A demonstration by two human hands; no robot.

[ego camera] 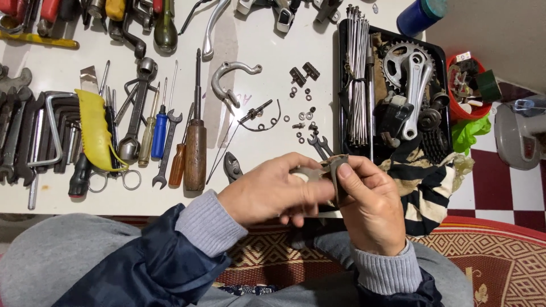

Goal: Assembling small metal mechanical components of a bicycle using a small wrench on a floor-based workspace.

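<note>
- At the far left of the white worktable (pixel 250 34) lie dark steel spanners and bent hex keys (pixel 34 136), side by side.
- Next comes a yellow plastic-handled tool (pixel 94 128), then a blue-handled screwdriver (pixel 160 133) and a large brown wooden-handled screwdriver (pixel 195 153), all lying flat and pointing away from the person.
- A curved grey metal brake arm (pixel 227 79) rests past the screwdrivers, with small nuts and washers (pixel 304 113) scattered near it.
- The left hand (pixel 273 190), just in front of the table's near edge, has its fingers curled around one end of a small flat grey metal part (pixel 318 170), thumb on top.
- The small flat grey metal part sits between the two hands, above the lap. It looks stiff, light and thin, likely smooth and perhaps greasy, so pinching it by its flat faces near each end seems the surest hold.
- The right hand (pixel 372 207) pinches the part's other end through a scrap of brownish cloth (pixel 339 165), thumb pressed on it.
- A black plastic tray (pixel 443 62) to the right holds a bundle of steel spokes (pixel 357 74) and a silver crank with chainring (pixel 412 74).
- A striped black-and-cream rag (pixel 424 187) hangs off the table corner.
- A red bucket (pixel 472 111) stands on the floor at the far right.
</note>
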